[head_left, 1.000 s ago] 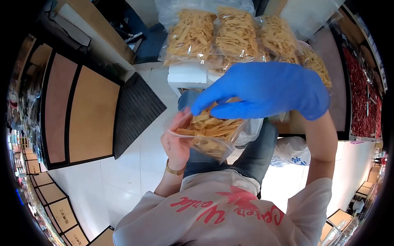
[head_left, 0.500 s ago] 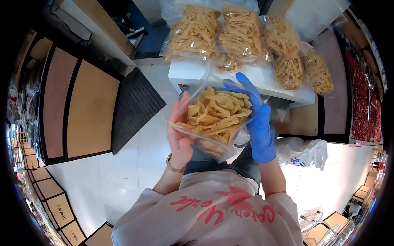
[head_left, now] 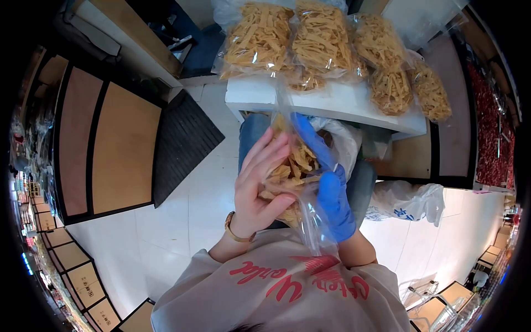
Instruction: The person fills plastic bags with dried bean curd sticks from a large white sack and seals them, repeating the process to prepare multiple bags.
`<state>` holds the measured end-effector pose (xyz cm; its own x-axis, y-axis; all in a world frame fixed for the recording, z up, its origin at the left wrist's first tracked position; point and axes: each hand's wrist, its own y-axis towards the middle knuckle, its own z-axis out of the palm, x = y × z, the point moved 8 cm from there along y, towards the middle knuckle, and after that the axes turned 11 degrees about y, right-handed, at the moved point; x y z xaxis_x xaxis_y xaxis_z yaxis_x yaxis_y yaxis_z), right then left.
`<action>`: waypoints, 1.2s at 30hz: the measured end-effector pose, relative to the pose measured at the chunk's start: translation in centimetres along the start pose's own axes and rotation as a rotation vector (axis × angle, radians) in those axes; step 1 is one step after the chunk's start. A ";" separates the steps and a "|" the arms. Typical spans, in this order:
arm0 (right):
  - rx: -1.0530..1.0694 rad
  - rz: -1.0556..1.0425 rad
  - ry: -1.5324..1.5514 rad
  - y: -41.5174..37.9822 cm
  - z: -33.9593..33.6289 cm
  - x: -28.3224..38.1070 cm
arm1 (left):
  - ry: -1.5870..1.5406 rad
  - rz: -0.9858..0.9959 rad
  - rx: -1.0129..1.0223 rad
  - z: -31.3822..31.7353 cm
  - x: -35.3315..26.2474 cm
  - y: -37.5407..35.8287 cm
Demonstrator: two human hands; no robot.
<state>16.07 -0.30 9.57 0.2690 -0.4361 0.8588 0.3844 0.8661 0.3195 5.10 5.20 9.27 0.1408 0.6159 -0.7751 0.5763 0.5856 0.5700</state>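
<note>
Bag of yellowish strips [head_left: 295, 172] between hands [head_left: 257, 182] [head_left: 335, 200]

The person wears a pale, short-sleeved shirt [head_left: 243, 288] with pinkish-red script, upside down in this view, and a spiky solid shape of the same colour among the letters. Beyond the shirt's hem show blue jeans [head_left: 360, 191]. A gold-toned band [head_left: 239, 234] circles the left wrist; a smooth, bright blue glove [head_left: 336, 207] covers the right hand [head_left: 333, 195].
</note>
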 end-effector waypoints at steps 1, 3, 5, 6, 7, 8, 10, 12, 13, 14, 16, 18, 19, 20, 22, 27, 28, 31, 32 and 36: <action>-0.002 0.000 0.007 0.0 0.0 -0.4 | 0.006 -0.002 0.004 -0.5 -0.3 0.3; 0.007 0.031 0.116 0.2 0.2 -1.2 | 0.177 -0.014 0.116 -0.4 -1.0 1.1; 0.001 0.093 0.229 0.7 0.6 -0.9 | 0.286 0.029 0.146 -0.5 -2.5 1.7; -0.007 0.155 0.346 0.8 0.8 -1.2 | 0.396 0.071 0.180 -0.3 -3.1 1.5; -0.007 0.156 0.346 1.3 0.3 -1.3 | 0.396 0.070 0.181 0.1 -3.2 1.3; 0.024 0.240 0.472 1.8 0.1 -2.2 | 0.317 0.008 0.151 0.4 -2.8 1.0; 0.043 0.265 0.577 2.3 0.0 -3.2 | 0.285 -0.025 0.210 0.6 -2.3 0.7; 0.070 0.292 0.683 3.1 -0.3 -3.5 | 0.221 -0.061 0.207 0.6 -1.9 0.3; 0.084 0.323 0.777 3.2 -0.4 -3.3 | 0.138 -0.098 0.207 0.8 -1.5 0.0; 0.095 0.334 0.748 3.2 -0.6 -2.8 | 0.128 -0.079 0.205 0.8 -1.6 -0.2; 0.126 0.343 0.689 3.5 -0.7 -2.7 | 0.164 -0.115 0.136 -0.3 -0.8 -0.2; 0.158 0.345 0.627 4.0 -1.2 -2.7 | 0.182 -0.175 -0.091 -3.7 2.8 0.9; 0.206 0.378 0.599 4.0 -1.4 -3.0 | 0.162 -0.186 -0.094 -3.9 4.0 1.3; 0.254 0.413 0.571 4.0 -1.4 -3.2 | 0.143 -0.197 -0.096 -4.2 4.7 1.7; 0.306 0.404 0.456 4.6 -1.0 -2.5 | -0.306 -0.368 0.013 -3.2 7.3 3.1; 0.393 0.378 0.034 6.4 -0.9 -0.2 | -0.419 -0.419 0.442 -1.8 10.3 2.4; 0.355 0.169 -0.209 7.1 -1.5 2.3 | -0.379 -0.425 0.454 -1.9 10.4 2.4; 0.379 -0.092 -0.609 7.6 -0.8 8.2 | -0.317 -0.436 0.358 -2.2 10.0 2.2; 0.445 -0.149 -0.765 7.2 0.0 9.1 | -0.291 -0.437 0.252 -2.8 9.9 2.2; 0.631 0.161 -1.239 4.9 1.5 5.9 | -0.320 -0.488 0.116 -3.6 10.2 1.2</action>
<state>18.23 1.73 16.82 -0.8009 -0.1131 0.5880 -0.1219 0.9922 0.0248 4.34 14.10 3.06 0.0628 0.0899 -0.9940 0.7170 0.6887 0.1076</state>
